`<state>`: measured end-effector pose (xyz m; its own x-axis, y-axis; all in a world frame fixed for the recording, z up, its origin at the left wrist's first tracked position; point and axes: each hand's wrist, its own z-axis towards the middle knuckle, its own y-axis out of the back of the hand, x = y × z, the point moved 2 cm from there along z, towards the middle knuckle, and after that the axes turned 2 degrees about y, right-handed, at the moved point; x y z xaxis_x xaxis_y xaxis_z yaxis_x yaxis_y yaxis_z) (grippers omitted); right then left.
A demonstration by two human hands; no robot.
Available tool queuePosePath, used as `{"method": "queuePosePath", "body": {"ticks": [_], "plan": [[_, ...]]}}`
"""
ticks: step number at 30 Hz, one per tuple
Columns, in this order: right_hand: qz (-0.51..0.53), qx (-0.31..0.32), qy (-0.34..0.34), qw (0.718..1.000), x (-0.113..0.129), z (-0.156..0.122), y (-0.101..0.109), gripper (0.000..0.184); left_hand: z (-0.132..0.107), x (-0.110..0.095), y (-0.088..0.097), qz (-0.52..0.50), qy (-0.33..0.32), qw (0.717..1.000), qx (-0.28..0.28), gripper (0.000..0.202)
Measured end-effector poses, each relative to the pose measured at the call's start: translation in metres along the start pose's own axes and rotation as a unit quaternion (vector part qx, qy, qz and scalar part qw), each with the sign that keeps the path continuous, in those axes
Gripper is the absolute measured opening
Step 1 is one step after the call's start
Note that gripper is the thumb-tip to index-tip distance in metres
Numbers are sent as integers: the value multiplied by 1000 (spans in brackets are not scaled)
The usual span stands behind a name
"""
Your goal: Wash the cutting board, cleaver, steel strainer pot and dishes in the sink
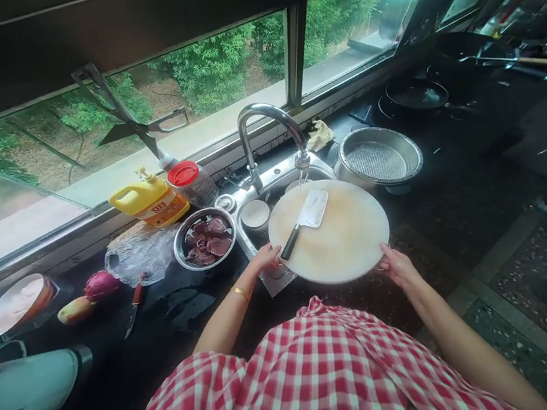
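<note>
A round, pale cutting board [349,242] is held over the front of the sink between my two hands. My left hand [266,257] grips its left edge, close to the handle end of a cleaver. My right hand [397,265] is closed on the board's right front edge. On the board lies the cleaver [313,209], its broad blade pointing toward the faucet and its black handle toward my left hand. Water runs from the chrome faucet [269,113] just behind the board's far rim. Fingers under the board are hidden.
Left of the sink stands a metal bowl [179,252] of dark red meat pieces in liquid. A yellow jug [152,204], a red-lidded jar [183,174], a plastic bag [142,259], a red onion [100,285] and a small knife [137,295] are nearby. Right sits a metal steamer pan [381,158].
</note>
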<state>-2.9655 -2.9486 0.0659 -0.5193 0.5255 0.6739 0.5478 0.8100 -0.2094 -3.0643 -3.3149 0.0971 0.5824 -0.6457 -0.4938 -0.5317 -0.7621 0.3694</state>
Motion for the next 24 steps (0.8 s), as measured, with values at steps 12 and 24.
{"method": "queuePosePath", "body": {"ticks": [12,24], "plan": [[-169,-54,-16,984,9,4,2,31,-9,-31,25,178,-123,974,-71,47],[-120,-67,17,990,4,-1,6,14,-9,-50,-17,241,-163,953,-86,56]]}}
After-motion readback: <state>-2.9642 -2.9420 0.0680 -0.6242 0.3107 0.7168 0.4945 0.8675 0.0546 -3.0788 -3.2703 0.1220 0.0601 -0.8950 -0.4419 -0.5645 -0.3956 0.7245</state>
